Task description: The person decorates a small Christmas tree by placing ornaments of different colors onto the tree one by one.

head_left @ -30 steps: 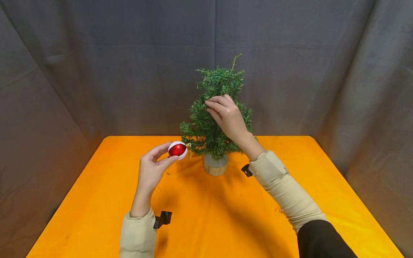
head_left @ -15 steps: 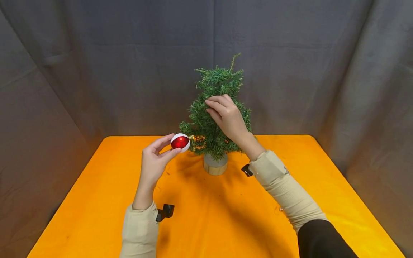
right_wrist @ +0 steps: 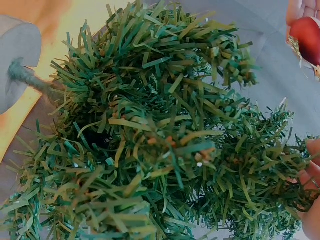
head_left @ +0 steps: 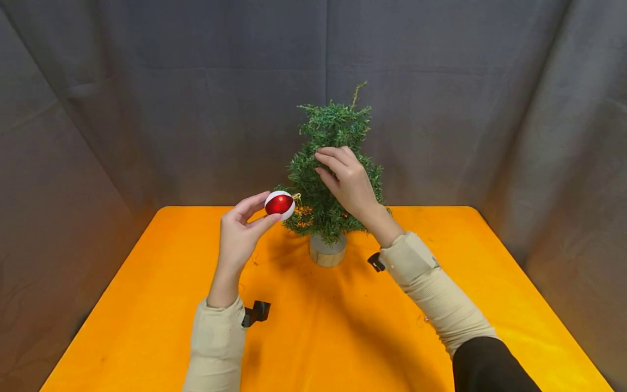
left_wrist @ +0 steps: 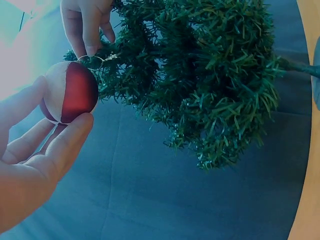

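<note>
Head: my left hand (head_left: 239, 231) pinches the bauble (head_left: 279, 205), thumb opposing fingertips, near the tree (head_left: 325, 190); too slack a pinch could drop it. My right hand (head_left: 349, 177) curls at a branch (head_left: 307, 160) (whether gripping, I cannot tell). Left wrist: the thin loop (left_wrist: 104, 59) might snag on needles (left_wrist: 225, 100); red-and-white panels show. Right wrist: red, softly glossy.

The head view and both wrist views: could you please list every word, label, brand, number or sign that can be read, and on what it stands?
There are none to read.
The bauble shows only red and white areas; the tree and its base bear no visible lettering.
A small dark mark on the right cuff is too small to make out.
</note>
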A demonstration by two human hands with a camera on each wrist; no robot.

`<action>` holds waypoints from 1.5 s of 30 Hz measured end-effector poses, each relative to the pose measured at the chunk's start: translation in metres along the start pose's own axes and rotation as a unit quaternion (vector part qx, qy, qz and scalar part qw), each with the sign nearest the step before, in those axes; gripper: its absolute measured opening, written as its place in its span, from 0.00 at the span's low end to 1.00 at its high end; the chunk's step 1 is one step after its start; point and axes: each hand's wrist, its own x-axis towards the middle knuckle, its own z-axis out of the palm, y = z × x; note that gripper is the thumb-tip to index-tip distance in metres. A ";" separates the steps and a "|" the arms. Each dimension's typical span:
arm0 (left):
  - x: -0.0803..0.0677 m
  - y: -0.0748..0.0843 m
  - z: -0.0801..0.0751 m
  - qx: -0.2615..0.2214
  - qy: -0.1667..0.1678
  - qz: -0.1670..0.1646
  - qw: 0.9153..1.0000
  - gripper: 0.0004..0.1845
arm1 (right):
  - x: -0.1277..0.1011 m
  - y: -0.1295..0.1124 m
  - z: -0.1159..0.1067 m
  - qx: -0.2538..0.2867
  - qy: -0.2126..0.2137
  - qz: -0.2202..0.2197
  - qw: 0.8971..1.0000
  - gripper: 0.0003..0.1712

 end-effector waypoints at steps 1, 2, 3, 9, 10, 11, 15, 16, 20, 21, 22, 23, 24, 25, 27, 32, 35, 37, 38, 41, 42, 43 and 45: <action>0.001 0.000 0.001 -0.004 0.000 0.000 1.000 0.21 | -0.001 0.000 0.000 0.001 0.003 -0.002 1.000 0.12; 0.002 0.001 0.002 -0.008 0.001 0.001 1.000 0.21 | -0.001 0.000 0.000 0.001 0.006 -0.004 1.000 0.12; 0.003 0.002 0.003 -0.012 0.001 0.004 1.000 0.21 | -0.002 0.000 0.000 0.002 0.011 -0.006 1.000 0.12; 0.009 0.009 0.009 -0.029 -0.002 0.032 0.999 0.21 | -0.003 -0.001 0.001 0.001 0.049 -0.022 0.999 0.10; 0.010 0.010 0.010 -0.029 -0.002 0.036 0.999 0.21 | -0.004 -0.001 0.001 0.001 0.055 -0.024 0.998 0.09; 0.011 0.011 0.011 -0.029 -0.001 0.038 0.999 0.21 | -0.004 -0.002 0.001 0.002 0.061 -0.026 0.998 0.08; 0.013 0.014 0.013 -0.026 0.003 0.045 0.999 0.21 | -0.005 -0.003 0.001 0.010 0.076 -0.030 0.997 0.06; 0.014 0.014 0.013 -0.026 0.004 0.047 0.999 0.21 | -0.005 -0.003 0.002 0.015 0.078 -0.030 0.996 0.05; 0.016 0.014 0.014 -0.031 0.007 0.046 0.998 0.21 | -0.007 -0.005 0.003 0.038 0.079 -0.021 0.996 0.06; 0.017 0.014 0.015 -0.033 0.008 0.045 0.998 0.21 | -0.007 -0.006 0.004 0.045 0.078 -0.018 0.996 0.06; 0.018 0.014 0.015 -0.038 0.009 0.044 0.998 0.22 | -0.008 -0.006 0.004 0.051 0.078 -0.014 0.996 0.06; 0.018 0.014 0.015 -0.043 0.010 0.042 0.998 0.22 | -0.008 -0.006 0.004 0.056 0.078 -0.010 0.995 0.06; 0.019 0.014 0.016 -0.047 0.011 0.040 0.998 0.22 | -0.008 -0.007 0.004 0.063 0.077 -0.006 0.995 0.06; 0.019 0.014 0.016 -0.053 0.012 0.040 0.998 0.22 | -0.009 -0.007 0.004 0.071 0.075 -0.001 0.995 0.06; 0.021 0.014 0.017 -0.063 0.016 0.041 0.997 0.22 | -0.009 -0.007 0.004 0.086 0.068 0.009 0.994 0.06; 0.023 0.012 0.020 -0.088 0.028 0.042 0.995 0.21 | -0.009 -0.009 0.004 0.119 0.043 0.030 0.991 0.08; 0.024 0.010 0.021 -0.101 0.033 0.038 0.994 0.20 | -0.009 -0.010 0.004 0.128 0.029 0.035 0.991 0.11; 0.024 0.009 0.022 -0.109 0.034 0.038 0.993 0.20 | -0.009 -0.011 0.004 0.126 0.020 0.035 0.991 0.12; 0.024 0.009 0.022 -0.111 0.034 0.038 0.993 0.20 | -0.008 -0.011 0.004 0.127 0.016 0.036 0.991 0.13; 0.024 0.009 0.023 -0.116 0.033 0.038 0.992 0.20 | -0.008 -0.012 0.003 0.123 0.006 0.037 0.992 0.12; 0.024 0.009 0.024 -0.117 0.033 0.038 0.992 0.20 | -0.008 -0.012 0.003 0.120 0.004 0.038 0.992 0.11; 0.024 0.009 0.024 -0.118 0.033 0.037 0.992 0.20 | -0.008 -0.012 0.003 0.117 0.002 0.039 0.992 0.11; 0.024 0.009 0.024 -0.117 0.032 0.034 0.992 0.20 | -0.008 -0.013 0.003 0.112 -0.001 0.041 0.993 0.10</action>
